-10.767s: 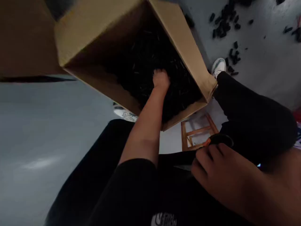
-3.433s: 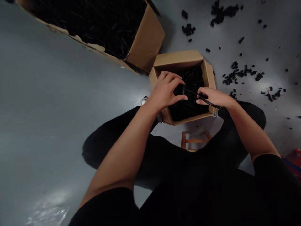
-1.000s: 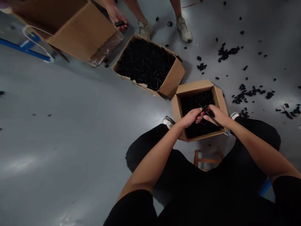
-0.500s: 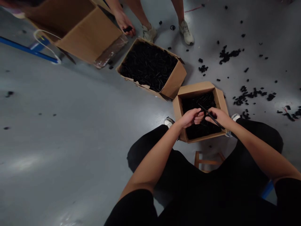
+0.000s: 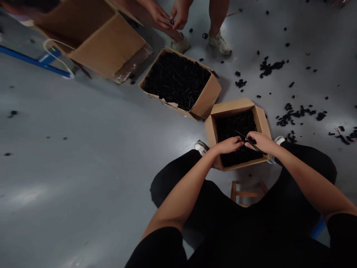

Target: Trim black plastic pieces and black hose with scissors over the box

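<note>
Scissors [image 5: 253, 145] above a carton [image 5: 234, 107] of short black tubes [image 5: 230, 124]

The right hand [image 5: 260, 142] grips the scissors. Beside it, the left hand [image 5: 231, 145] has its fingertips bunched; whether they pinch a tube, I cannot tell. Both are over the carton, which stands between the wearer's feet. A second tube-filled carton [image 5: 206, 97] stands just beyond. Farther off, a co-worker's hands [image 5: 181, 14] hold a small dark piece [image 5: 172, 22].

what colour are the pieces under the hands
The pieces are black, clearest in the head view.
</note>
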Tool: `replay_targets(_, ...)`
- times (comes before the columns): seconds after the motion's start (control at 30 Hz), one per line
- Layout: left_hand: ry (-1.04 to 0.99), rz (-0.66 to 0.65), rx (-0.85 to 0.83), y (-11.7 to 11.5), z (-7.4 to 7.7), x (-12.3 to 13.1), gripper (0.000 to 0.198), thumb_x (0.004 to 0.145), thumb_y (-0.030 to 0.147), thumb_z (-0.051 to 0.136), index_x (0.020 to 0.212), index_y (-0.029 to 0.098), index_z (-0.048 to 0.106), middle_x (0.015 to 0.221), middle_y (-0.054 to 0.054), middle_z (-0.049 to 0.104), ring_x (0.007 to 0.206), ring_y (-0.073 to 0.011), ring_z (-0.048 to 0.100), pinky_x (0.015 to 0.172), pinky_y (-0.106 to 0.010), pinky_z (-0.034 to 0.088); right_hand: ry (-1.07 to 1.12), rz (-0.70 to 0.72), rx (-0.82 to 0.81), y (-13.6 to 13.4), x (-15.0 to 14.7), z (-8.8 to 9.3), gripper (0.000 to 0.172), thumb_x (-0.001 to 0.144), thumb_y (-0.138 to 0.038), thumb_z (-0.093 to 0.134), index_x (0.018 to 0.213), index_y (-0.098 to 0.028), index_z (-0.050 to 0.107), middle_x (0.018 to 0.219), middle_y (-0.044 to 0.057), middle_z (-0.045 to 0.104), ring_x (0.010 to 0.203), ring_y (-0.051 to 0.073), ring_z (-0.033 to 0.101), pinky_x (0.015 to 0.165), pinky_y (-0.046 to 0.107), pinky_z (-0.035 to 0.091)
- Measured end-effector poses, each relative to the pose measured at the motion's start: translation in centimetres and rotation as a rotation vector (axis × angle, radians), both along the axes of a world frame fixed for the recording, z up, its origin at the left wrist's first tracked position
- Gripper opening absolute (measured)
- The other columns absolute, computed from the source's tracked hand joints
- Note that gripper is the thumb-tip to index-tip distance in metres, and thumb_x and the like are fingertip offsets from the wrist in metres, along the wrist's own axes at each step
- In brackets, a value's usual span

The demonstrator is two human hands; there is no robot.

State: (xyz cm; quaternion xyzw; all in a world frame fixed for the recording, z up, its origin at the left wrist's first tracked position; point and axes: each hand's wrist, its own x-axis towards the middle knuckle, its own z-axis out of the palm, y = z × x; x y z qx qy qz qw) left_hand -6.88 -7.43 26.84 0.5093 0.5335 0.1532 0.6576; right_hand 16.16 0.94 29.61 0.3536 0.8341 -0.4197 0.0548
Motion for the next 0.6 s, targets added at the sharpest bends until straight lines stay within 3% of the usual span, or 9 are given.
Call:
replay_targets(0.37, 0.226, -0.139, 0.134, -0.08, -0.78, 0.36, 0.023, 0.11, 0.04, 0.059, 0.099, 0.021, 0.065, 0.096, -0.007, 0.077, 0.086, -0.0228, 0.067, 0.083, -0.034, 0.051, -0.068, 0.055, 0.055, -0.46, 0.23, -0.36, 0.026, 0.105, -0.039, 0.077, 0.125, -0.023, 0.075, 0.125, 0.012, 0.08, 0.108, 0.027, 0.076, 0.089, 0.034, 0.052)
replay_targets(0.6, 0.316, -0.252, 0.144, -0.02, -0.37, 0.35, 0.022, 0.109, 0.031, 0.057, 0.099, 0.02, 0.072, 0.095, -0.01, 0.081, 0.085, -0.0252, 0.072, 0.08, -0.034, 0.05, -0.094, 0.086, 0.07, -0.42, 0.15, -0.01, 0.02, 0.107, -0.037, 0.075, 0.121, -0.023, 0.074, 0.121, 0.011, 0.079, 0.108, 0.027, 0.076, 0.088, 0.034, 0.051)
